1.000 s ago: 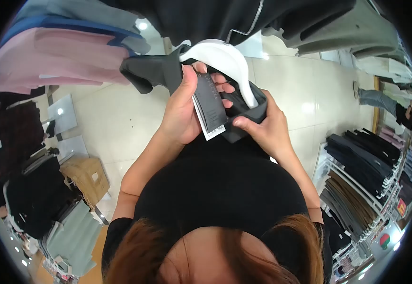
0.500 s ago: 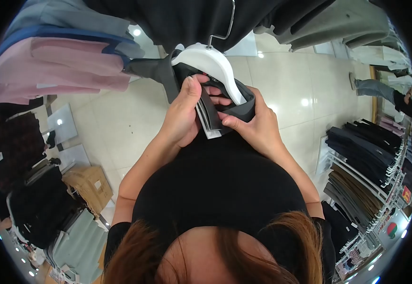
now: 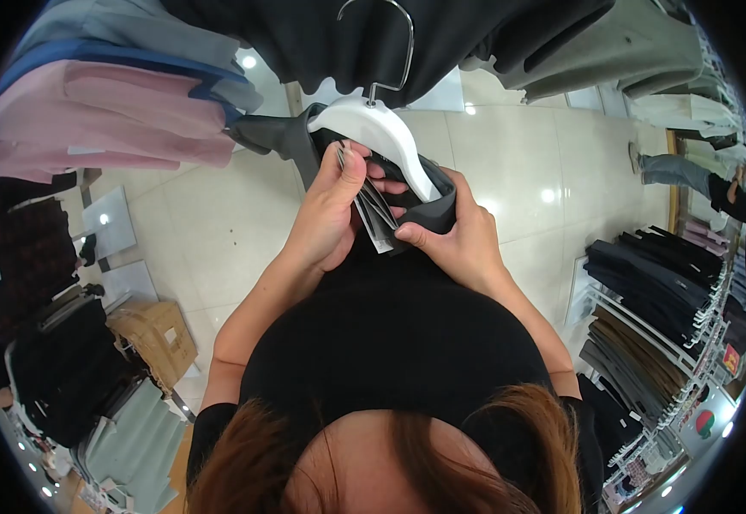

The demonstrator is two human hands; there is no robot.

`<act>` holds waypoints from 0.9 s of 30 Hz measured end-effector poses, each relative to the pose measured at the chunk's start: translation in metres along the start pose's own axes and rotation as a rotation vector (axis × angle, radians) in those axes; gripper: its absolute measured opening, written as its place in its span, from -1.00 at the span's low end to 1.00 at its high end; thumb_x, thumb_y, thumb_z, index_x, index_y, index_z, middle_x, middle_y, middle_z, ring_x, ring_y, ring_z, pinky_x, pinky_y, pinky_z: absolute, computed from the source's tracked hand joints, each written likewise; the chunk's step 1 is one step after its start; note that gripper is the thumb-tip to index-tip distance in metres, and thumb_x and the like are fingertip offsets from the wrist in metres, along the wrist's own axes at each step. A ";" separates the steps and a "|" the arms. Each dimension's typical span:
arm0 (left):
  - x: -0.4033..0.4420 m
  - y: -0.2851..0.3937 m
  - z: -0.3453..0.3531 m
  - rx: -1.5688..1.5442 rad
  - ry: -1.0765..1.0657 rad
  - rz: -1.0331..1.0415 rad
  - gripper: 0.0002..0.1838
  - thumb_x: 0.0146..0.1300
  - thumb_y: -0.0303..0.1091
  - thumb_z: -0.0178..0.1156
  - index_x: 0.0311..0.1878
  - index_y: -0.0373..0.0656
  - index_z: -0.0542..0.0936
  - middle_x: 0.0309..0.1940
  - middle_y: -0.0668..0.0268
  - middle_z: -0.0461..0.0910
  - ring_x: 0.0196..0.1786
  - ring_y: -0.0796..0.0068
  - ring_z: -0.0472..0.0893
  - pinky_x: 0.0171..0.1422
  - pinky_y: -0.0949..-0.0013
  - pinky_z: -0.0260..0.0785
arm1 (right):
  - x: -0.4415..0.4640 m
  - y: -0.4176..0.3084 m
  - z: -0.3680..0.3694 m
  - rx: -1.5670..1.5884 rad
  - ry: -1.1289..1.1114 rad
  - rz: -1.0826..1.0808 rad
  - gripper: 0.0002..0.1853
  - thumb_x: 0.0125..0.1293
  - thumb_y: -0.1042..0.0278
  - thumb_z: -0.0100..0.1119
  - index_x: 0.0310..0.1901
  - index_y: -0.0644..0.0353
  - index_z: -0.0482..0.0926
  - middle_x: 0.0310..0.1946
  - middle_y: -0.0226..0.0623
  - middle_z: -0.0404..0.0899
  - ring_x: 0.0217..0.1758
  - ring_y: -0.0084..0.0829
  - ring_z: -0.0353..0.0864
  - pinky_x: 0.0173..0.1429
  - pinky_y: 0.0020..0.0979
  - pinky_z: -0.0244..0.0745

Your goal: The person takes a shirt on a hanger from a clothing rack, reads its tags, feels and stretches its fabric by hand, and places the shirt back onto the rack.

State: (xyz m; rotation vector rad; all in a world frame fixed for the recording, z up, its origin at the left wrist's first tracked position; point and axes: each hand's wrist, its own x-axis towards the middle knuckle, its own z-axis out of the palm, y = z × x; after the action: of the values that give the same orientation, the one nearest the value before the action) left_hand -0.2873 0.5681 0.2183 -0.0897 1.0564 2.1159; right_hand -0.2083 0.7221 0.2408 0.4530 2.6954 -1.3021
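A dark grey shirt (image 3: 437, 216) with a collar hangs on a white hanger (image 3: 373, 127) in front of my chest. The hanger's metal hook (image 3: 410, 56) points up and is free of any rail. My left hand (image 3: 332, 210) is closed, thumb and fingers pinching the upper end of several hang tags (image 3: 374, 218) at the collar opening. The tags are narrow and slightly fanned, with pale edges. My right hand (image 3: 467, 236) grips the right side of the collar, its thumb on the near edge close to the tags and its other fingers mostly hidden behind the cloth.
Black garments (image 3: 304, 43) hang just ahead. Pink shirts (image 3: 124, 116) are at the left, grey-green ones (image 3: 613, 51) at the upper right. A cardboard box (image 3: 154, 343) stands lower left. Racks of folded trousers (image 3: 647, 274) line the right, where a person (image 3: 681, 171) stands on the tiled floor.
The hanger and its hook have shifted slightly left and tilted. The hang tags have turned more edge-on and fanned apart. Both hands keep their hold with small finger movements.
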 end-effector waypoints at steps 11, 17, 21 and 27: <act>-0.003 0.016 -0.016 -0.035 -0.145 -0.232 -0.47 0.35 0.00 -0.21 0.14 -0.27 0.30 -0.13 0.09 0.49 -0.16 0.32 0.57 -0.19 0.34 0.51 | 0.004 0.005 -0.005 0.085 0.011 0.112 -0.34 0.22 -0.29 -0.17 0.07 0.19 0.33 -0.52 -0.03 0.55 -0.36 -0.05 0.59 -0.26 -0.25 0.43; -0.002 0.015 -0.016 -0.105 -0.162 -0.305 -0.48 0.34 0.03 -0.16 -0.02 -0.31 0.43 -0.25 0.13 0.54 -0.28 0.40 0.58 -0.26 0.42 0.51 | 0.008 0.005 -0.006 0.098 -0.016 0.138 -0.33 0.18 -0.29 -0.10 0.05 0.19 0.34 -0.50 -0.05 0.56 -0.34 -0.08 0.60 -0.24 -0.26 0.43; 0.002 0.012 -0.012 -0.236 0.077 -0.239 -0.49 0.32 0.06 -0.14 -0.07 -0.27 0.44 -0.29 0.18 0.53 -0.25 0.36 0.57 -0.18 0.32 0.50 | 0.006 0.001 -0.003 0.073 -0.037 0.078 -0.22 -0.03 -0.31 0.19 0.05 0.19 0.33 -0.39 -0.05 0.58 -0.27 -0.08 0.61 -0.19 -0.27 0.46; 0.007 0.000 -0.001 -0.298 0.240 -0.074 -0.56 0.31 0.05 -0.10 -0.06 -0.16 0.37 -0.36 0.31 0.42 -0.20 0.37 0.52 -0.13 0.24 0.50 | 0.005 -0.010 0.004 -0.028 -0.047 0.013 -0.07 -0.30 -0.18 0.44 0.09 0.20 0.28 -0.26 -0.03 0.58 -0.21 -0.07 0.60 -0.17 -0.27 0.49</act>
State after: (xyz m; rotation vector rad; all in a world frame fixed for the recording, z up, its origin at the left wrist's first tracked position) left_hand -0.2925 0.5713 0.2151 -0.5293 0.8475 2.2191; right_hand -0.2162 0.7148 0.2446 0.4306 2.6644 -1.2545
